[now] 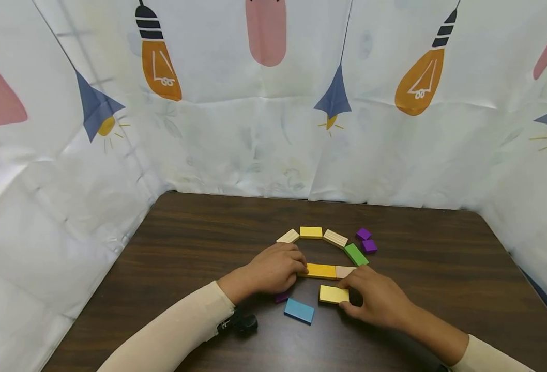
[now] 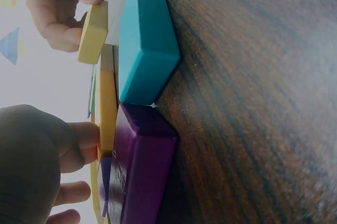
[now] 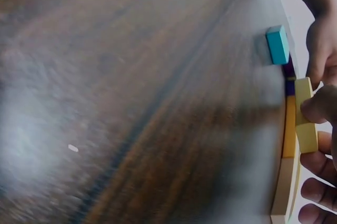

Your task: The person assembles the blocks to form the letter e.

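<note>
My right hand (image 1: 379, 297) pinches a pale yellow block (image 1: 334, 294) between thumb and fingers. In the left wrist view that yellow block (image 2: 93, 33) is tilted, above the row behind it. My left hand (image 1: 273, 268) rests at the left end of an orange-yellow block (image 1: 321, 271), its fingertips touching it; the hand covers what lies beneath. A natural wood block (image 1: 345, 272) joins the orange one on the right. Nearer me are a blue block (image 1: 299, 310) and a purple block (image 2: 145, 161), mostly hidden by the left hand in the head view.
Behind the row, an arc holds a natural block (image 1: 288, 236), a yellow block (image 1: 311, 232), another natural block (image 1: 335, 238) and a green block (image 1: 356, 254). Two small purple blocks (image 1: 369, 246) lie right of it. A patterned white curtain (image 1: 264, 144) surrounds the dark wooden table (image 1: 208, 222).
</note>
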Available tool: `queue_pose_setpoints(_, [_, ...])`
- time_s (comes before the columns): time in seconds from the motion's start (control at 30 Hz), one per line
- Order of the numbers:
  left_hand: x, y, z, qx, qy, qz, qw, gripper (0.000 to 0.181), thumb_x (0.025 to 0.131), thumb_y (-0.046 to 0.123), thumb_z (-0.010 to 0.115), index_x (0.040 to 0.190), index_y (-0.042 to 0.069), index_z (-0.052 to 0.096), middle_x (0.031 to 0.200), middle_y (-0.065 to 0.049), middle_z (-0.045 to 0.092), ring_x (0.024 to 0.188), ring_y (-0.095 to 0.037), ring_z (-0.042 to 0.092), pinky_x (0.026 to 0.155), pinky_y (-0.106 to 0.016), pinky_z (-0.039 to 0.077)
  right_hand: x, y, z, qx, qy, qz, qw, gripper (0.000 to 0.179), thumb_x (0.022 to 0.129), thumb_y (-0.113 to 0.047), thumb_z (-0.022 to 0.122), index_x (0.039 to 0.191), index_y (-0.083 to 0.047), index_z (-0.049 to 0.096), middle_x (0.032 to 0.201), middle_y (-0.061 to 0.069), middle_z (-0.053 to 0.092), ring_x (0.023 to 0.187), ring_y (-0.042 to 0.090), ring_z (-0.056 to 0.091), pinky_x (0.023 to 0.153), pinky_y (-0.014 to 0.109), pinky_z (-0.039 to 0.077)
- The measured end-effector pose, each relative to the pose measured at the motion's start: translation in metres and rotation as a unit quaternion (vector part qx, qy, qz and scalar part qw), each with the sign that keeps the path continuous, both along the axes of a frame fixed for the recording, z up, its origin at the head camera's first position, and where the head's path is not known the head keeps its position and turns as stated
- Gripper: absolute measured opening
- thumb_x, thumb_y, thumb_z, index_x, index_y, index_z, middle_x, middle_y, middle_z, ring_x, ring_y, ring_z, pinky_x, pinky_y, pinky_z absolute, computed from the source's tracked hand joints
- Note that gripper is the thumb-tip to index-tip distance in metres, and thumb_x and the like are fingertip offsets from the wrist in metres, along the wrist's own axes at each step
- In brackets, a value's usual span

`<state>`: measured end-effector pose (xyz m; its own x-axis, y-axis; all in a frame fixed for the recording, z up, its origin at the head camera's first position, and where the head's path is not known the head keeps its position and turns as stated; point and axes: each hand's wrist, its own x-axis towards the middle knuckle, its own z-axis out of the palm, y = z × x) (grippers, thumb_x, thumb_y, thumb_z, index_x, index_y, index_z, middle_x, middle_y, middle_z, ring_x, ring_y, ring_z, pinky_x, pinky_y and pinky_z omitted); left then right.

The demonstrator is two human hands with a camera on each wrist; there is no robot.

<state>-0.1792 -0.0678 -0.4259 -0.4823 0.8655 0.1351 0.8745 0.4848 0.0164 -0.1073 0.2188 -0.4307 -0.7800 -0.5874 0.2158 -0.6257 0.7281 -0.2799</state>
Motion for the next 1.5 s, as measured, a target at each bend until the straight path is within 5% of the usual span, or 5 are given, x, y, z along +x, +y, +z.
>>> queue_pose_setpoints(0.53, [-0.003, 0.000, -0.001, 0.006, -0.010, -0.001, 0.9999, 0.027, 0.097, 0.010, 0.061, 0.111, 0.023, 0.080, 0.113, 0.008, 0.071, 0.110, -0.015, 0.060, 0.106, -0.035, 0.044, 0.014, 0.000, -0.007, 0.003, -0.074, 0.029, 0.9969, 0.026, 0.088, -0.041, 0.081, 0.108, -0.028, 0.072, 0.105, -0.021, 0.061, 0.097, 0.004, 0.053, 0.073, 0.029, 0.053])
queue_pose_setpoints(1.5, [-0.003, 0.000, -0.001, 0.006, -0.015, 0.002, 0.9999, 0.027, 0.098, 0.011, 0.060, 0.111, 0.023, 0.080, 0.114, 0.008, 0.071, 0.111, -0.015, 0.060, 0.106, -0.034, 0.044, 0.018, -0.005, -0.014, 0.000, -0.066, 0.058, 0.9962, 0.025, 0.088, -0.043, 0.080, 0.108, -0.030, 0.073, 0.104, -0.022, 0.060, 0.096, 0.002, 0.051, 0.072, 0.028, 0.051])
